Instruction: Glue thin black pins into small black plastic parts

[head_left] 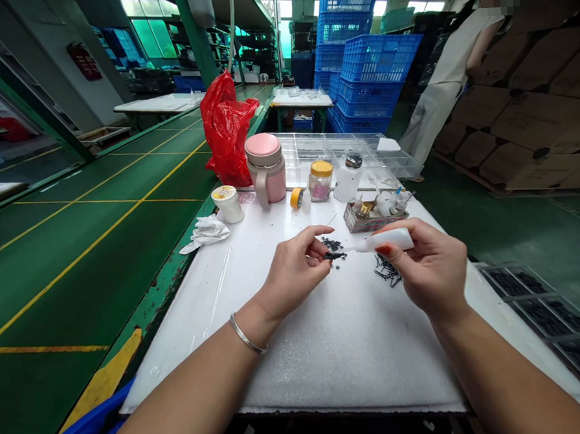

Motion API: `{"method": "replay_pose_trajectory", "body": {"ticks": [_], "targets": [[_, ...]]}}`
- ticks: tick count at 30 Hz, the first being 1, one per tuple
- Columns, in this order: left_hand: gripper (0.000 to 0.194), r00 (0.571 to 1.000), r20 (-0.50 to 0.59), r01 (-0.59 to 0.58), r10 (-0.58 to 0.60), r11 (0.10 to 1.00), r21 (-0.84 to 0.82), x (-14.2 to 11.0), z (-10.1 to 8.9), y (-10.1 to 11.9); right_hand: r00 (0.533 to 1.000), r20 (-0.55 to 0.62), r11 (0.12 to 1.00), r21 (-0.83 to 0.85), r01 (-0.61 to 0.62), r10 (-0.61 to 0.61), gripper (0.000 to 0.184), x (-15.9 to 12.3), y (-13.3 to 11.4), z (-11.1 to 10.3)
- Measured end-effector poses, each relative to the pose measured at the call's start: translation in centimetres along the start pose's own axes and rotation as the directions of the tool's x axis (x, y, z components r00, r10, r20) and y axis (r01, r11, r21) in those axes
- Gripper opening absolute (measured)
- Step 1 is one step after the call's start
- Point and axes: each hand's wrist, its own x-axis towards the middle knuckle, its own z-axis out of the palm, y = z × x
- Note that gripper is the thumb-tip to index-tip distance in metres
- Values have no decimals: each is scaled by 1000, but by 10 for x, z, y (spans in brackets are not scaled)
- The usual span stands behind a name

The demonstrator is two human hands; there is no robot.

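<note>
My left hand (297,268) pinches a small black part (333,255) between thumb and fingers above the white foam mat (335,344). My right hand (431,264) is wrapped round a small white squeeze bottle (388,240), whose thin nozzle points left and touches the black part. A scatter of tiny black rings (331,244) lies just behind the part. A loose pile of thin black pins (387,271) lies under my right fingers.
At the back of the table stand a pink mug (267,168), a white jar (228,203), a tape roll (296,198), a yellow-lidded jar (321,180), a white bottle (348,176) and a small tray of bits (370,216). Right: trays of black parts (542,307). Another person (450,72) stands far right.
</note>
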Motion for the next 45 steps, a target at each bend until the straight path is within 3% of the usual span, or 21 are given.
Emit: {"method": "replay_pose_trajectory", "body": {"ticks": [31, 35, 38, 41, 45], "targets": [[48, 1000, -6, -16, 16, 1000, 19, 0, -1, 0, 1000, -9, 1000, 20, 12, -12, 19, 0, -1, 0], [48, 1000, -2, -14, 14, 1000, 21, 0, -1, 0, 998, -38, 993, 113, -40, 45, 18, 2, 1, 0], [48, 1000, -1, -12, 12, 1000, 23, 0, -2, 0, 988, -56, 937, 329, -115, 141, 23, 6, 6, 1], [48, 1000, 0, -10, 10, 1000, 11, -1, -1, 0, 962, -31, 828, 517, -216, 270, 27, 11, 12, 1], [49, 999, -17, 47, -49, 997, -58, 0, -1, 0, 889, 138, 633, 655, -413, 437, 31, 16, 13, 4]]}}
